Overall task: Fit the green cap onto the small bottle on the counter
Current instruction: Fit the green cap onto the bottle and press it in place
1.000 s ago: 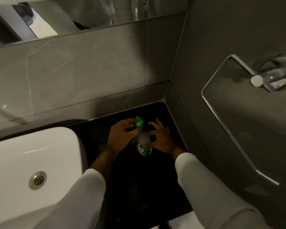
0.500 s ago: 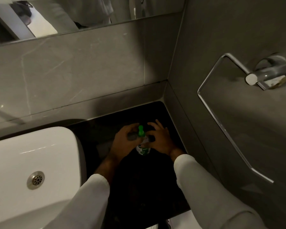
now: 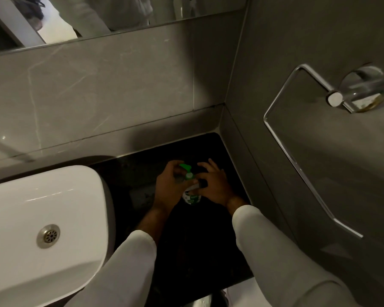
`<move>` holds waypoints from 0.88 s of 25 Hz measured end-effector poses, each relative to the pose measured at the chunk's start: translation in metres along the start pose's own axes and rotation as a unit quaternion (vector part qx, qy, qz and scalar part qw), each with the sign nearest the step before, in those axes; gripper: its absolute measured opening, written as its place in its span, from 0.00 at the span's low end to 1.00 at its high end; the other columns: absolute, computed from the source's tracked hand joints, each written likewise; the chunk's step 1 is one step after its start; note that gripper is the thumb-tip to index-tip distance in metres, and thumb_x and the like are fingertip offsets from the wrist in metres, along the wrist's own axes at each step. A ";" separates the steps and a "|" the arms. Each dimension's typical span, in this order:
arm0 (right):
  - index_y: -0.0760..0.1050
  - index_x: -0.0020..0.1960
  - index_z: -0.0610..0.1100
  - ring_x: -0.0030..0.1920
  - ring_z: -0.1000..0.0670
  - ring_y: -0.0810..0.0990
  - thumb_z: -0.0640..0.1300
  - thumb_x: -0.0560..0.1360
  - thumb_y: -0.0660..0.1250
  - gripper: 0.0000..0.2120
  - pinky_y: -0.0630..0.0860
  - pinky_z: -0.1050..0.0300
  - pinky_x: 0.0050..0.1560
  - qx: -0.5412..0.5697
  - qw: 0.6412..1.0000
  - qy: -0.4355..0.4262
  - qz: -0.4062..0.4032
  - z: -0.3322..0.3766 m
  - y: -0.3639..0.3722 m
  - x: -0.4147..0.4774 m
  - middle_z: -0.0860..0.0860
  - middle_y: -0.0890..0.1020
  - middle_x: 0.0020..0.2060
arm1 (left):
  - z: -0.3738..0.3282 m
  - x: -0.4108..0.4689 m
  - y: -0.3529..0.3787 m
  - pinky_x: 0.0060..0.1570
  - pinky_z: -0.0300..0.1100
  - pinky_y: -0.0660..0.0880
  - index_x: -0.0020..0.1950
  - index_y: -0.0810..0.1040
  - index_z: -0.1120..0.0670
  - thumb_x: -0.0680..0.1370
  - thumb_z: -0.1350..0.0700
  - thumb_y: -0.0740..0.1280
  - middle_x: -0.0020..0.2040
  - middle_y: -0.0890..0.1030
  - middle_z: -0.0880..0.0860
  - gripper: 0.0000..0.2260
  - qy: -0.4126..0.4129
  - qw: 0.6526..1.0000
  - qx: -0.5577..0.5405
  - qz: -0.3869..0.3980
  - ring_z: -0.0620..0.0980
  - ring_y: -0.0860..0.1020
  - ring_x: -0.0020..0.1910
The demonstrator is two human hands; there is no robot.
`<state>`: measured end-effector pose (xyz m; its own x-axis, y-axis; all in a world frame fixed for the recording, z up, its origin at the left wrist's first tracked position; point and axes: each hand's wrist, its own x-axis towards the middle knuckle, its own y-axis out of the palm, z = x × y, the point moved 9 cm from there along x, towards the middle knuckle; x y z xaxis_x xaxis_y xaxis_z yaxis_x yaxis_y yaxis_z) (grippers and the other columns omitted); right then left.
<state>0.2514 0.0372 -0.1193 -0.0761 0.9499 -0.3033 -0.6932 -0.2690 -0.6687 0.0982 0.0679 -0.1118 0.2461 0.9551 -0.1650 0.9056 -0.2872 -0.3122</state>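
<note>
Glossy white basin [image 3: 53, 196], polished metal towel ring [image 3: 297, 151], seemingly matt black counter [image 3: 208, 240]

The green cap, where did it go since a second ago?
The left hand brought the green cap down from above the bottle onto its top, and keeps hold of it. The right hand stayed on the bottle, which still stands on the black counter beside the sink.

The surface [image 3: 129, 185] is black and sits in a wall corner. On it stand a white basin [image 3: 42, 209] and a small bottle [image 3: 192, 197].
</note>
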 end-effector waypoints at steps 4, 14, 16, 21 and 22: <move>0.82 0.61 0.51 0.82 0.45 0.47 0.57 0.70 0.76 0.22 0.48 0.32 0.78 -0.014 1.000 0.002 0.015 -0.001 -0.005 0.000 0.54 0.63 0.78 | 0.010 0.002 0.009 0.58 0.42 0.80 0.75 0.65 0.46 0.72 0.61 0.78 0.61 0.80 0.45 0.36 -0.057 0.990 -0.083 0.095 0.41 0.80 0.61; 0.82 0.60 0.49 0.82 0.44 0.48 0.56 0.71 0.75 0.21 0.48 0.33 0.79 -0.012 1.000 0.012 0.016 0.002 -0.002 -0.001 0.52 0.64 0.78 | -0.008 0.005 0.003 0.52 0.31 0.77 0.72 0.69 0.50 0.70 0.56 0.80 0.57 0.80 0.43 0.34 -0.037 0.993 0.023 0.107 0.33 0.80 0.55; 0.83 0.59 0.48 0.82 0.44 0.49 0.56 0.70 0.75 0.21 0.49 0.33 0.79 -0.006 1.000 0.014 0.016 0.006 0.000 0.000 0.51 0.64 0.78 | -0.010 0.006 -0.004 0.43 0.24 0.76 0.66 0.75 0.52 0.67 0.53 0.82 0.49 0.81 0.41 0.29 -0.023 0.996 0.073 0.050 0.28 0.79 0.47; 0.82 0.60 0.47 0.81 0.44 0.50 0.56 0.70 0.76 0.21 0.52 0.34 0.78 -0.008 1.000 0.019 0.009 0.002 -0.002 -0.001 0.51 0.65 0.77 | -0.009 0.004 0.002 0.58 0.33 0.77 0.73 0.70 0.49 0.73 0.56 0.77 0.63 0.79 0.45 0.30 -0.014 0.992 0.064 0.109 0.42 0.79 0.61; 0.83 0.59 0.47 0.81 0.44 0.51 0.55 0.70 0.75 0.21 0.53 0.34 0.78 -0.006 1.000 0.016 0.007 0.002 -0.001 -0.001 0.51 0.65 0.77 | -0.009 0.002 0.003 0.56 0.31 0.76 0.72 0.70 0.49 0.72 0.54 0.78 0.63 0.78 0.44 0.32 -0.024 0.992 0.059 0.110 0.39 0.78 0.59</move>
<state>0.2507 0.0372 -0.1166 -0.0634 0.9403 -0.3343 -0.6830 -0.2851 -0.6725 0.1044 0.0701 -0.1045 0.4139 0.8648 -0.2843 0.7846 -0.4972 -0.3703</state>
